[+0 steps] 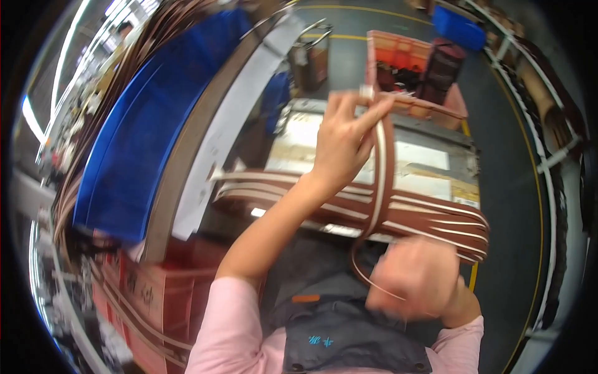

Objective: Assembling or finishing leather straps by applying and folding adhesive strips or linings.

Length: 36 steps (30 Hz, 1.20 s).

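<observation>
A bundle of long brown strips with white edges [436, 218] lies crosswise on a low bench [430, 134] in front of me, its right end folded round. One brown strip [385, 162] stands up from the middle of the bundle. Its upper end is pinched between the fingers of my left hand [349, 134], held high over the far side of the bench. Lower down, the strip curves off the near edge toward my right hand [414, 277]. That hand is a closed, motion-smeared fist with the strip running into it; its fingertips are hidden.
Beyond the bench stands a pink crate [405, 56] with dark pieces and a dark maroon roll [442, 71]. A long blue trough [143, 137] runs along my left, above a red crate [162, 299]. Shelving [529, 93] lines the right side; a blue bin [460, 28] stands far back.
</observation>
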Available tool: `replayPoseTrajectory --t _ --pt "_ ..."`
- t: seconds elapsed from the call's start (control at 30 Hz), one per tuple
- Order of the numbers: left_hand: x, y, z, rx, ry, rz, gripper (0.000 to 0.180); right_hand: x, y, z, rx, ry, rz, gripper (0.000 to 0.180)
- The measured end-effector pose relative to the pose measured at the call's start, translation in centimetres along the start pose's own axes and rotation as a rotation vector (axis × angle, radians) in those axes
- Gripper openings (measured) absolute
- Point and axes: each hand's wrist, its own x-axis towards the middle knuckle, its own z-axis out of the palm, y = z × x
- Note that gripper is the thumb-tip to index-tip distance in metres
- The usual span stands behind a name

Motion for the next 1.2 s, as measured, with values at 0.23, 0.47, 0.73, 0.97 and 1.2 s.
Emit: replayPoseTrajectory --t 0.23,0.47,0.73,0.97,1.2 --pt "-0.8 -2.7 9.6 -0.230 -0.430 0.249 0.038 -2.5 15.8 0.6 -0.085 0.101 0.338 0.050" --pt "5.1 -4.2 13.2 -0.169 -0.555 0.182 0.027 -2.5 23.8 1.2 -0.234 -0.067 0.335 0.053" --pt "4.1 -3.2 14.6 -0.226 -0.583 0.252 0.031 -2.5 26.2 0.9 -0.219 -0.139 0.410 0.049" --pt "3.9 -3.7 14.4 -0.270 -0.533 0.202 0.036 -3.1 25.7 0.4 -0.144 -0.082 0.434 0.040" --pt "3.7 -4.2 14.8 -0.327 -0.539 0.128 0.037 -1.2 27.2 0.5 -0.175 -0.180 0.462 0.025"
